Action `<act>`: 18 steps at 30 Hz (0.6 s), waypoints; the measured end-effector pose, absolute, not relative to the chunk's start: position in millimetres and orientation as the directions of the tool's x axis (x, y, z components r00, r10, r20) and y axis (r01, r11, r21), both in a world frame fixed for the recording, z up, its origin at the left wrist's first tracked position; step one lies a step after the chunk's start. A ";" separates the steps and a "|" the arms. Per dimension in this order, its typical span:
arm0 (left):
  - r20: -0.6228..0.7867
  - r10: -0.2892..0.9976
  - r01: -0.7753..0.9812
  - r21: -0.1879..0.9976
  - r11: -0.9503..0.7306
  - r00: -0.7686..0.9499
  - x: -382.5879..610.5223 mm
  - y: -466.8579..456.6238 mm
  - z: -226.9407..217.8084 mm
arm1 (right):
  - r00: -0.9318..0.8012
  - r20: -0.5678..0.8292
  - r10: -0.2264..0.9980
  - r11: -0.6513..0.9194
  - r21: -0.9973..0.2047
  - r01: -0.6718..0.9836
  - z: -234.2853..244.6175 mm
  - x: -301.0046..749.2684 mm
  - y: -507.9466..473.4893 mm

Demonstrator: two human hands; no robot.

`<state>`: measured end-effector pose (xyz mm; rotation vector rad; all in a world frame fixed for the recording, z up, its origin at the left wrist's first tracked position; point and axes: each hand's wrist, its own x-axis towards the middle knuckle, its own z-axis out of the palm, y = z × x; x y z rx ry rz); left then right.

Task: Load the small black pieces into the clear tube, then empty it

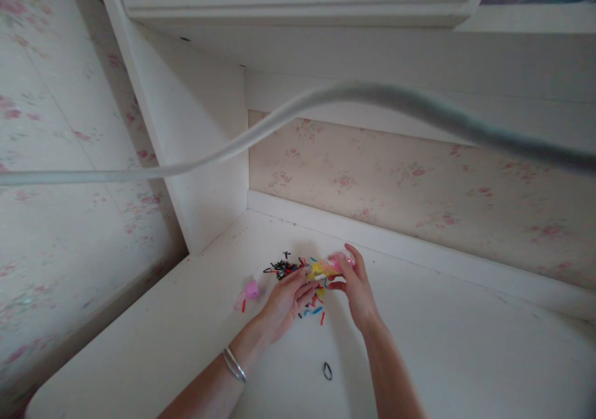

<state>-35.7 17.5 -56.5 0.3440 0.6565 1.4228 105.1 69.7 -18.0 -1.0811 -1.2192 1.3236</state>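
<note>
My right hand grips a small see-through pack with pink and yellow bits in it; whether it is a bag or a box I cannot tell. Its left, yellow end meets my left hand, whose fingers are curled against it and partly hide it. Under and behind my hands lies a loose pile of small elastic hair bands, mostly black, with red, blue and yellow ones. More red and blue bands are scattered just right of my left fingers.
A small pink-purple object sits left of the pile beside a red band. One black hair band lies nearer me on the white desk. A pale cable crosses in front of the view. Cabinet panels stand left and overhead.
</note>
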 end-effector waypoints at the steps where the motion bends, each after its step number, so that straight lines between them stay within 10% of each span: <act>1: -0.204 0.979 -0.800 0.585 0.130 0.009 -35.8 17.8 -56.9 | -0.114 0.039 0.993 0.029 -0.996 -0.087 -18.7 103.9 69.0; 18: -0.289 0.957 -0.836 0.519 0.177 0.023 -40.0 21.3 -58.3 | 0.036 0.325 0.945 0.310 -0.926 0.214 -9.5 95.5 60.5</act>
